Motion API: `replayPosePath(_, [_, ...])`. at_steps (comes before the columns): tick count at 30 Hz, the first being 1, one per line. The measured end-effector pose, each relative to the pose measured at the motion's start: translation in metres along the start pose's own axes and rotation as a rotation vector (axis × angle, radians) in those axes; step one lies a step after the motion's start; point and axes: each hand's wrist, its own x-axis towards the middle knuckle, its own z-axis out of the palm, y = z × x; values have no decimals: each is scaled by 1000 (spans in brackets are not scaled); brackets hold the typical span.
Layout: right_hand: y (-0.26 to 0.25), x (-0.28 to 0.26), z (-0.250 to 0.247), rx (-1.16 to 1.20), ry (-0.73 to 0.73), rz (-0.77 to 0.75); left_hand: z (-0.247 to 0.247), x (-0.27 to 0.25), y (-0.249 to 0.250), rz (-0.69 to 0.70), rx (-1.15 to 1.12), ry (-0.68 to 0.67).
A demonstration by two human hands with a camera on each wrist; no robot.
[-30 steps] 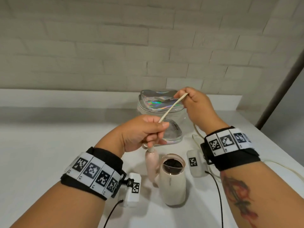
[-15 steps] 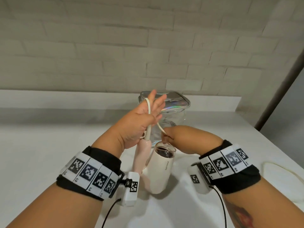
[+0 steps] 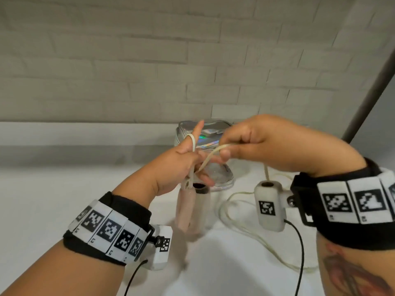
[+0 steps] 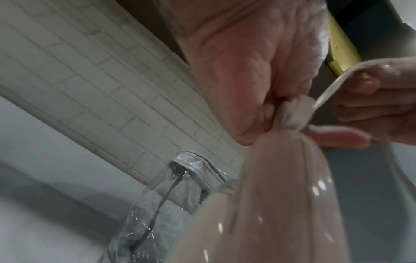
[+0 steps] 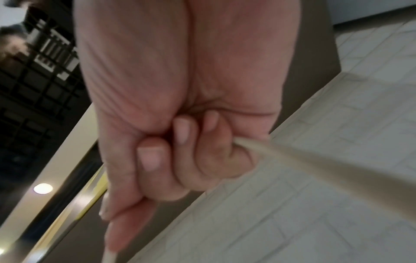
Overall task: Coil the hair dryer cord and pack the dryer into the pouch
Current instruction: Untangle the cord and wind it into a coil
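Observation:
My left hand (image 3: 192, 161) is raised over the table with its index finger pointing up. The cream cord (image 3: 213, 151) loops over that finger and is pinched at the palm (image 4: 236, 71). The hair dryer (image 3: 202, 206) hangs below that hand by its pink handle (image 3: 186, 208), which also fills the left wrist view (image 4: 281, 195). Just to the right, my right hand (image 3: 245, 146) grips the cord in a fist (image 5: 180, 142) and holds it taut toward the left hand. The clear pouch (image 3: 222, 180) with an iridescent top stands behind both hands.
Slack cord (image 3: 235, 212) lies in loose curves on the white table (image 3: 64, 210) under my right wrist. A white brick wall (image 3: 192, 60) closes off the back. A dark post (image 3: 363, 92) rises at the right. Thin black cables hang from both wrist cameras.
My right hand has come up from beside the dryer's mouth to the right of my left hand, drawing the cord taut. The left hand keeps its loop, and the dryer hangs more upright.

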Motion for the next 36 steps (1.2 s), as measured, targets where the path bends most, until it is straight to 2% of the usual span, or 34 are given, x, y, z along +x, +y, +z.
replayPosePath(3, [14,3,-12,202,173,-15,1,-6,5,24,87,-75])
replayPosePath(8, [35,30,7,597,440,0,9,-9,1,-14,93,-338])
replayPosePath(10, [47,43,26,644,522,74,13,-7,-2,30,79,-354])
replayPosePath(12, [59,54,52,659,556,164,14,-4,-3,100,8,-287])
replayPosePath(14, [67,64,74,700,489,222,13,-1,-4,154,-51,-204])
replayPosePath(15, [66,66,82,632,364,284,11,2,-6,175,-72,-165])
replayPosePath(16, [66,66,90,463,223,356,10,4,-9,185,-98,-133])
replayPosePath(17, [66,65,97,266,150,383,8,7,-13,190,-127,-97])
replayPosePath(18, [68,62,103,116,148,373,6,8,-15,188,-154,-66])
replayPosePath(21, [57,51,105,0,155,262,2,16,-25,198,-186,21])
replayPosePath(28, [34,41,84,-383,-71,153,3,29,-26,169,-145,103])
replayPosePath(30, [24,32,70,-381,-130,125,4,29,-22,143,-86,126])
replayPosePath(33, [5,20,40,-199,-182,70,0,27,-19,111,-41,158])
replayPosePath(36, [-1,12,8,45,-91,23,-8,19,-22,111,-9,95])
